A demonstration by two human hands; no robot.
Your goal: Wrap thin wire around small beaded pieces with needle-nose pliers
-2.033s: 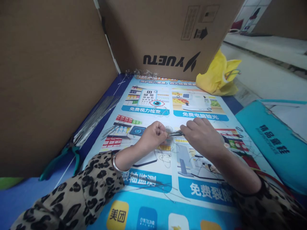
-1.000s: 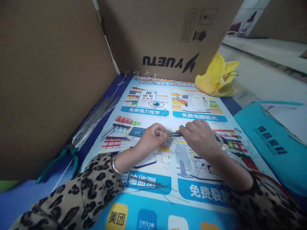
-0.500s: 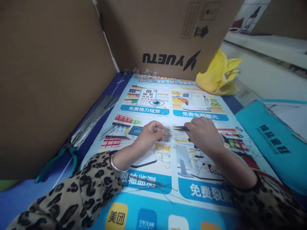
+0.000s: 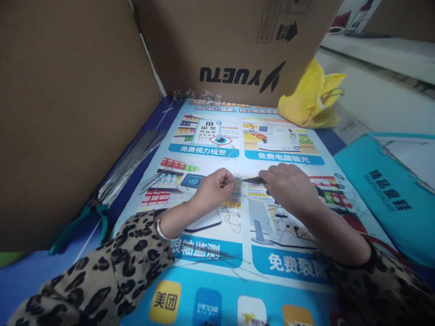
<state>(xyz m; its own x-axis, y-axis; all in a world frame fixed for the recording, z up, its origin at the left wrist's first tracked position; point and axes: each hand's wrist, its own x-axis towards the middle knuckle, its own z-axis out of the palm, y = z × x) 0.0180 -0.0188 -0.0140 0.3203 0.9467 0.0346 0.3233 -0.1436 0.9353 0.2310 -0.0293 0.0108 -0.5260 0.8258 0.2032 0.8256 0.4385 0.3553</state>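
My left hand (image 4: 214, 188) is closed in a pinch on a small clear piece with thin wire (image 4: 237, 189), held just above the printed poster (image 4: 217, 136). My right hand (image 4: 288, 188) is closed round small dark pliers (image 4: 254, 180), whose tip points left at the clear piece. Loose bent wires (image 4: 233, 222) lie on the poster below both hands. I wear leopard-print sleeves and a silver bangle (image 4: 159, 226) on the left wrist.
Cardboard walls stand at the left (image 4: 68, 113) and back (image 4: 234, 45). A bundle of straight wires (image 4: 131, 163) and teal-handled pliers (image 4: 81, 222) lie at the left. A yellow bag (image 4: 312, 97) sits back right, a teal bag (image 4: 387, 194) at the right.
The pliers' tip drew back a little from the clear piece and now sits close to it again. Both hands stayed at the same spot on the poster.
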